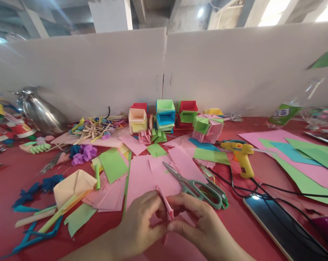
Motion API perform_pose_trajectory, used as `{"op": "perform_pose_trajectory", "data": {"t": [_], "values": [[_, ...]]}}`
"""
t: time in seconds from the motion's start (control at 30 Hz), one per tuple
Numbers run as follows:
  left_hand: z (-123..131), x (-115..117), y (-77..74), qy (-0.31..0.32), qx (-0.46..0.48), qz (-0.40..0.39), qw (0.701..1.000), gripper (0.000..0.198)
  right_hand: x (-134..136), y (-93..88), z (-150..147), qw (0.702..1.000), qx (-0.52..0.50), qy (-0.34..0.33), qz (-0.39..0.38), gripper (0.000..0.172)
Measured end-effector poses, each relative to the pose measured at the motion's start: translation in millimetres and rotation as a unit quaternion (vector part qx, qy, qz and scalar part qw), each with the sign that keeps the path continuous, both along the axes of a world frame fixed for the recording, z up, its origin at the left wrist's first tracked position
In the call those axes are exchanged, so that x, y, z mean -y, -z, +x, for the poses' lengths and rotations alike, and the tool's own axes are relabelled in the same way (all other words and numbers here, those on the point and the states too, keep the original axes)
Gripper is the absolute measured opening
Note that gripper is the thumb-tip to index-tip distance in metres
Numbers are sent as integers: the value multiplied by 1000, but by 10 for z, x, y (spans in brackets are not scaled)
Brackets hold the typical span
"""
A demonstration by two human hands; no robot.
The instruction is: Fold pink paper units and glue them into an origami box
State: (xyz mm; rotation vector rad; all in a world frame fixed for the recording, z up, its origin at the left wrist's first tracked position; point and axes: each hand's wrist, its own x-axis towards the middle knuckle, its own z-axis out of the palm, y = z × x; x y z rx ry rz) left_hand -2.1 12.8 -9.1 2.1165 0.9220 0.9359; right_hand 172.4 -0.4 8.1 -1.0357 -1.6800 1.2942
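Observation:
A narrow piece of folded pink paper (166, 203) is pinched between my two hands, low in the middle of the view. My left hand (143, 219) has its fingers closed on the paper's left side. From the right, my right hand (195, 219) grips the same piece with thumb and fingers. Beneath them lie pink paper sheets (142, 174). Just beyond my right hand are scissors (191, 185) with grey-green handles, their blades pointing away to the left. Parts of the folded paper are hidden behind my fingers.
Folded paper boxes (165, 116) stand in stacks before the white partition (99, 69). A yellow glue gun (241, 156) and its black cable lie at right, near a phone (280, 224). Left are a paper lantern shape (74, 185), purple paper flowers (85, 154) and a metal jug (41, 112).

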Motion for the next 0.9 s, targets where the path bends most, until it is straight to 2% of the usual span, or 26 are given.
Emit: {"op": "perform_pose_trajectory", "data": {"t": [0.17,0.33,0.5,0.57,0.63,0.73,0.8,0.9], "values": [[-7,-4,-50,32,11,-67,997,12,3,5,26,1000,14,-1,20,23],[8,13,-67,32,13,-79,996,12,-2,-19,29,998,39,-4,48,17],[41,12,20,-94,15,-5,995,22,-7,-37,-4,974,123,103,160,19],[67,17,67,-138,27,24,990,23,-5,-30,-21,961,135,125,206,21],[91,26,110,-153,41,32,987,37,-4,-10,-37,952,145,126,238,22],[118,46,159,-120,29,-7,992,66,-13,34,-60,942,160,123,269,23],[135,64,178,-100,12,-30,994,67,-22,64,-75,937,172,128,277,28],[174,110,176,-85,4,-30,996,72,-27,90,-91,937,190,136,260,47]]}}
